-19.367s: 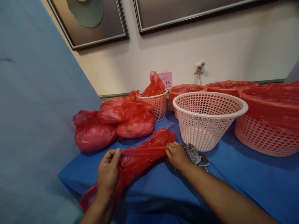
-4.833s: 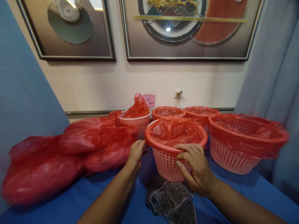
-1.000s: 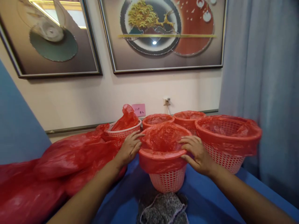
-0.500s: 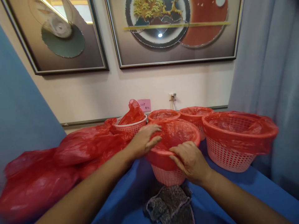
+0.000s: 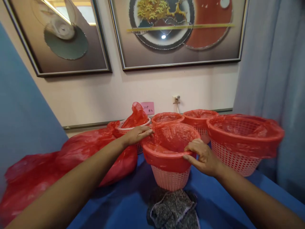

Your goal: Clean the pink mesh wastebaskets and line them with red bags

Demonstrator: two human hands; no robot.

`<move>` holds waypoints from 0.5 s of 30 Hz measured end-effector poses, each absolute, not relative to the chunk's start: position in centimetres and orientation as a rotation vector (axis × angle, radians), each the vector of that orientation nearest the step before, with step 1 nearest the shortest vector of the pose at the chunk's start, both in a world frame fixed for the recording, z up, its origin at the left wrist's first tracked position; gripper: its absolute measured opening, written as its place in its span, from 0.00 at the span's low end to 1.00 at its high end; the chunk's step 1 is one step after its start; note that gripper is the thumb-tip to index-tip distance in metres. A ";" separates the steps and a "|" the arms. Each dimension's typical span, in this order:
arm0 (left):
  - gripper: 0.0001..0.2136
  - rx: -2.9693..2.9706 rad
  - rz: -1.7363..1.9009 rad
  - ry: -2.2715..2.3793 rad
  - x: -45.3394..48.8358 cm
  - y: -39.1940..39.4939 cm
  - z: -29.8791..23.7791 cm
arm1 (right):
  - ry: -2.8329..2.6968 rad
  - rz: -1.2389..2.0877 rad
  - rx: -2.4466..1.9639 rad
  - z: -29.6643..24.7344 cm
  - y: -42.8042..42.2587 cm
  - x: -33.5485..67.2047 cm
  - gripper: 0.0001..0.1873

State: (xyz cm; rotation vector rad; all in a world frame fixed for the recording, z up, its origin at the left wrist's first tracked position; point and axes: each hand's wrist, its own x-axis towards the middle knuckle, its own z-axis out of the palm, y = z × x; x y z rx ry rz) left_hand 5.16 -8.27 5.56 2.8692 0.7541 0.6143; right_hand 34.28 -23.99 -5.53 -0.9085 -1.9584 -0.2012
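Observation:
A pink perforated plastic basket stands in the middle of the blue-covered table, lined with a thin red plastic bag that folds down over its rim. My right hand is closed over the right front of that rim, bag and basket edge together, thumb outside. At the left side of the rim lies my left hand, its fingers stretched out along the bag's edge. Some fingertip contact there is hard to make out. A grey speckled cloth lies crumpled just in front of the basket.
Filled red plastic bags heap on the left. Behind stand a white basket with a red bag, a lined basket and another lined basket. A larger lined basket is at right. A pink note hangs near a socket.
My left hand has moved left from over the basket's opening to its left rim. My right hand has slid right along the rim, still gripping. The bag's lining shows fuller inside.

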 end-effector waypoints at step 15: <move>0.23 2.913 1.122 0.976 9.6 -18.0 -2.0 | -1.911 -0.558 -1.005 -5.1 -26.0 28.7 0.13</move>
